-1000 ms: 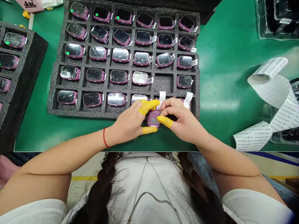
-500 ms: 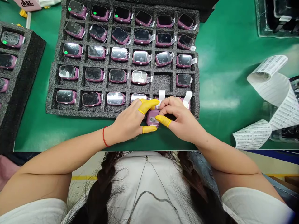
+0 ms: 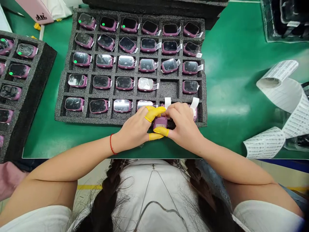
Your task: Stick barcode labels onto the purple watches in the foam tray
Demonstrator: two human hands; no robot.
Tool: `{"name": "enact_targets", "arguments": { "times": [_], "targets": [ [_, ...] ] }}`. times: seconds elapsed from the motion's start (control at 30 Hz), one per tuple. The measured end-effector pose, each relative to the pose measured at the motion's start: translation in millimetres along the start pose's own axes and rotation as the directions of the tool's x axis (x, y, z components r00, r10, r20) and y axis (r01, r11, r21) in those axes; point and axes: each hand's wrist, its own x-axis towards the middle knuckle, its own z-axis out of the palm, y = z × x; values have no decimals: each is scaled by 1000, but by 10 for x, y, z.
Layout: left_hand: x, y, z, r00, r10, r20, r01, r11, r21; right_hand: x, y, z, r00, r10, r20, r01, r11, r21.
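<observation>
A purple smartwatch body (image 3: pixel 160 122) is held back side up over the front edge of the foam tray (image 3: pixel 135 121), a printed label showing on its back. My left hand (image 3: pixel 135 127), in yellow finger cots, grips it from the left between thumb and fingers. My right hand (image 3: pixel 184 127) has its cot-covered thumb pressed on the lower part of the watch back; its bent fingers are at the upper edge, partly hiding it. White paper tabs (image 3: pixel 167 102) stand up just behind my fingers. One tray compartment (image 3: pixel 168 88) behind the hands holds no watch.
Purple watches with dark screens fill the other tray compartments. A second foam tray (image 3: pixel 40 69) of watches stands at the left. A curling strip of printed labels (image 3: pixel 265 141) lies at the right. Clear plastic trays (image 3: pixel 272 35) are at the far right, a pink box (image 3: pixel 36 11) at upper left.
The view has shifted slightly, so the trays appear lower and further right. My right thumb has moved left and down across the watch back; both hands stay on the watch.
</observation>
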Motion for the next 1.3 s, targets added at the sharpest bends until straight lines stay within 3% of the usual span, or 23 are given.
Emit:
{"name": "enact_targets", "arguments": {
  "times": [0.1, 0.23, 0.3, 0.4, 0.5, 0.6, 0.73, 0.83, 0.93, 1.07, 1.17, 1.3],
  "targets": [
    [29, -24, -79, 999, 30, 31, -30, 1000, 1, 41, 15, 63, 998, 37, 52, -38, 999, 25],
    [80, -48, -288, 955, 177, 238, -162, 983, -82, 84, 23, 54, 997, 63, 47, -67, 993, 99],
    [84, -26, -320, 943, 186, 276, -167, 982, -90, 99, 25, 48, 997, 70, 33, -74, 990, 117],
    [69, 51, -205, 986, 49, 160, -44, 998, -34, 111, 43, 54, 998, 56, 40, -60, 992, 108],
    [52, 126, -20, 998, -67, 15, 68, 997, -38, 114, 89, 28, 1000, 14, 18, -17, 982, 190],
    [42, 170, 68, 996, -65, -64, 54, 986, -159, 124, 156, -80, 991, -4, -134, 49, 941, 335],
    [125, 163, -27, 982, -165, -87, 120, 916, -382, 188, 264, -268, 903, 200, -380, -15, 899, 437],
    [414, 53, -194, 964, -229, -131, 157, 897, -412, 263, 371, -318, 828, 402, -390, -126, 812, 570],
    [893, -127, -281, 960, -238, -150, 170, 916, -364, 334, 519, -274, 791, 476, -385, -176, 779, 601],
    [1344, -245, -191, 980, -196, -44, 184, 963, -195, 367, 672, -195, 790, 490, -369, -205, 778, 594],
    [1331, -181, -169, 986, -162, -25, 162, 987, 2, 350, 713, -169, 822, 468, -325, -207, 777, 594],
    [1068, -91, -355, 989, -146, -21, 146, 948, 282, 332, 723, -165, 832, 465, -303, -212, 771, 600]
  ]
}}
